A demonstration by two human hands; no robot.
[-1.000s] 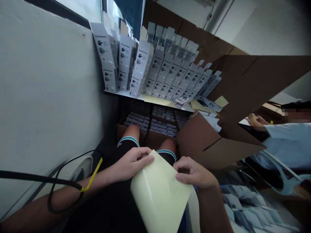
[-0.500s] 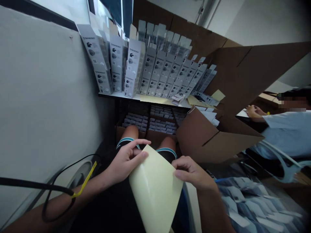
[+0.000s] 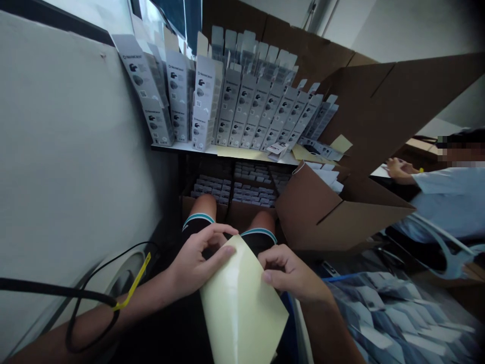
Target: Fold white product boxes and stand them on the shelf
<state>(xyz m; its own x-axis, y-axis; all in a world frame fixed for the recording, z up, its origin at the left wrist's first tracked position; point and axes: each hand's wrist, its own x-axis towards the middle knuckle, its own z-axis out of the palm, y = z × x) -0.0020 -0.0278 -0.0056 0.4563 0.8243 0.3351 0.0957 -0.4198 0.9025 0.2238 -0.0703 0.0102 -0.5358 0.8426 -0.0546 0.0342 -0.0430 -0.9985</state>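
A glossy pale-yellow sheet [image 3: 242, 303] is held over my lap, bent along its length. My left hand [image 3: 206, 255] pinches its top corner between thumb and fingers. On the sheet's right edge, my right hand [image 3: 286, 270] grips with thumb and curled fingers. The underside of the sheet is hidden, and I cannot tell whether it is one layer or more. Ahead of my hands, rows of tall white-grey printed boxes [image 3: 232, 108] with raised flaps stand on a table [image 3: 182, 147].
Cartons packed with small boxes [image 3: 252, 196] lie under the table. An opened brown carton [image 3: 310, 215] stands at its right. Wrapped grey pieces [image 3: 390, 318] fill the lower right. A co-worker [image 3: 450, 197] sits beyond. A black cable [image 3: 56, 288] crosses at left, near a wall [image 3: 71, 131].
The sheet's top corner has shifted slightly right and down, and its bend shows more sharply. My right hand has slid left and up along the edge, leaving the right corner sticking out below.
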